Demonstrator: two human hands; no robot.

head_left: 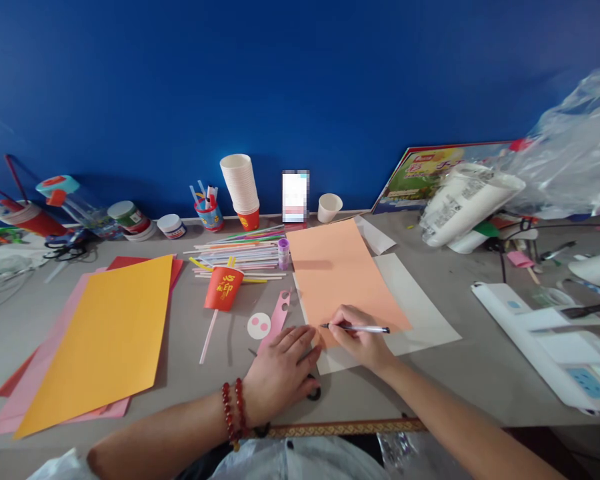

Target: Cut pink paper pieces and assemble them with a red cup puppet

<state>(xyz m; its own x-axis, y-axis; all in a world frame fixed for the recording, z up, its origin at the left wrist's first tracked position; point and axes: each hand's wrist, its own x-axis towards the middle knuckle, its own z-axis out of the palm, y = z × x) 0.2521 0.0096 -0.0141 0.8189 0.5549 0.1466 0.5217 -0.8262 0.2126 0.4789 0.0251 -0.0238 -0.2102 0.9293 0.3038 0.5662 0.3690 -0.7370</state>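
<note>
My right hand (357, 337) grips a pen (367, 329), its tip at the lower left part of a peach paper sheet (337, 273). Beneath that sheet lies a larger white sheet (425, 313). My left hand (285, 367) rests flat with fingers stretched out, fingertips at the peach sheet's left edge. It partly covers a pink paper strip (279, 317) with round cutouts and a pair of scissors, of which a black handle (314, 390) shows. Beside the strip is a white paper disc (259, 326) with two pink dots. A red paper cup (224, 289) with straws lies to the left.
Coloured paper (105, 333) is piled at the left. Loose straws (245, 257) and a purple glue stick (283, 255) lie behind the cup. Stacked paper cups (240, 183), a phone (295, 197) and a white cup (329, 208) stand by the blue wall. A power strip (520, 340) is at right.
</note>
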